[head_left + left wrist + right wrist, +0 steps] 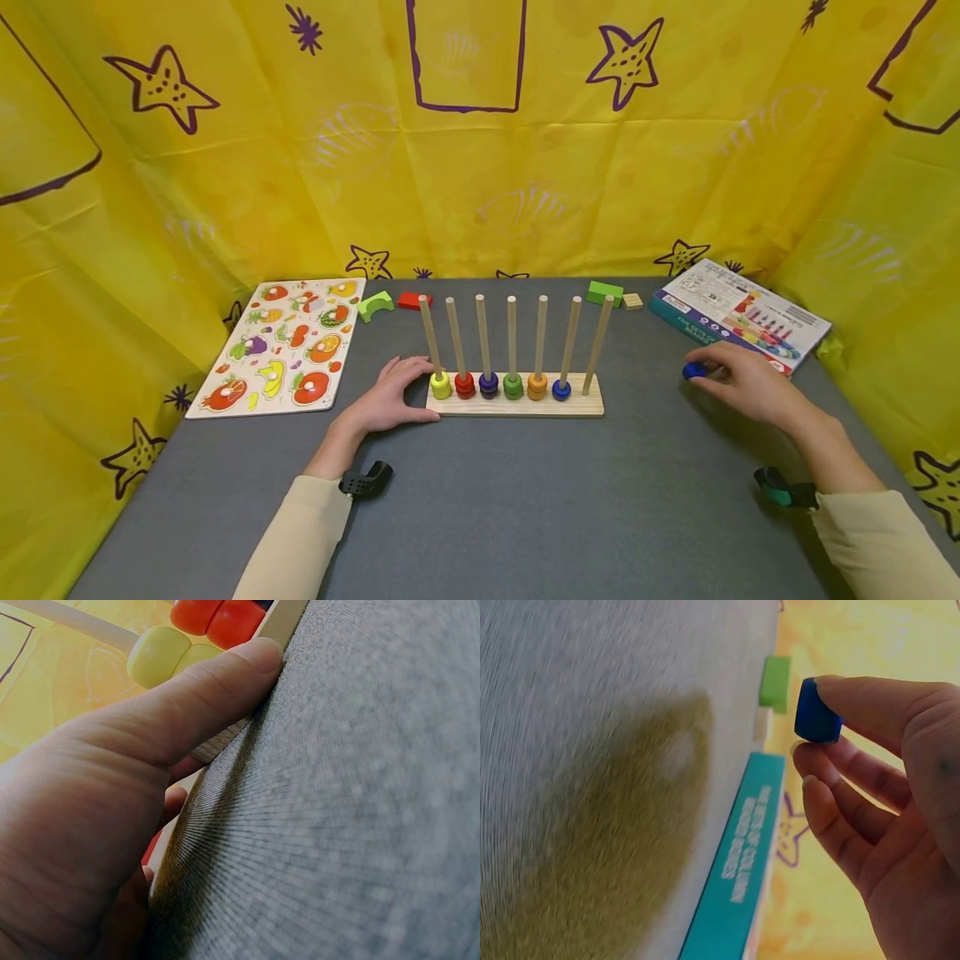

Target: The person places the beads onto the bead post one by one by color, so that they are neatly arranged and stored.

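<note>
A wooden base (517, 407) with several upright pegs stands mid-table, with beads low on most pegs: yellow (441, 386), red (465, 386), purple (488, 386), green (513, 387), orange (537, 387) and blue (561, 390). The rightmost peg (597, 346) is bare. My left hand (390, 396) grips the base's left end, its thumb (225, 679) along the front edge below the yellow beads. Off to the right, my right hand (746, 383) pinches a dark blue bead (817, 712) between thumb and fingertips, held above the table.
A fruit puzzle board (303, 379) lies at the left. Behind the pegs are a green arch block (375, 305), a red block (414, 301), a green block (604, 293) and a small wooden piece (632, 302). A teal-sided box (738, 312) lies beyond my right hand. Yellow cloth hangs around the table.
</note>
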The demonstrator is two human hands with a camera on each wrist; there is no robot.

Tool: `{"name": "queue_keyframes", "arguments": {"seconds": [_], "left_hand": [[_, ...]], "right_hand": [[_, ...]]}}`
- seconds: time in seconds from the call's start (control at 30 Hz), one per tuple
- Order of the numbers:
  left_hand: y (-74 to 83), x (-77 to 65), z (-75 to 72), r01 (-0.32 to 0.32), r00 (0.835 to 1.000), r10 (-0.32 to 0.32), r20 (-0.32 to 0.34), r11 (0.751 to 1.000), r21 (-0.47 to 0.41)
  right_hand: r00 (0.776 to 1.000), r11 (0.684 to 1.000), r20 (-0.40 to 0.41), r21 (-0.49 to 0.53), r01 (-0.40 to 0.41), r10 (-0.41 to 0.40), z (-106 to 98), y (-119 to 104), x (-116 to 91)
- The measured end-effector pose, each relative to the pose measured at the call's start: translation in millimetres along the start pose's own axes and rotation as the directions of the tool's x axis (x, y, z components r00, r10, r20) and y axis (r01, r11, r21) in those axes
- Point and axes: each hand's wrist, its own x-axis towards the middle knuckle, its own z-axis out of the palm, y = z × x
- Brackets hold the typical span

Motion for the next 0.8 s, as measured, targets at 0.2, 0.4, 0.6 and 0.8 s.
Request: {"name": "queue_keyframes", "arguments": {"seconds": [0.2,0.4,0.6,0.8], "left_hand": [[0.0,0.0,0.2,-0.007,1.0,0.007,-0.002,1.0,0.003],[1.7,-0.4,0.3,-0.01,1.0,0.01,-0.005,1.0,-0.008],[2.0,-0.5,-0.6,-0.007,1.0,0.007,-0.004,1.0,-0.006],[0.6,-0.5,-1.0,-0.011,1.0,0.011,-0.004,1.0,-0.005]], "right_hand": [[0.999,0.998,0.003,0.041,0.052,-0.052,2.2,-19.7,4.3],[0.995,0.994,0.024,0.061,0.091,-0.092,5.3,-44.0,10.0],[0.982,0.979,-0.002,0.078,0.188,-0.188,4.9,-68.9,16.8],[0.961,0.954,-0.011,0.119,0.277,-0.278,3.3,-96.6,24.5]]}}
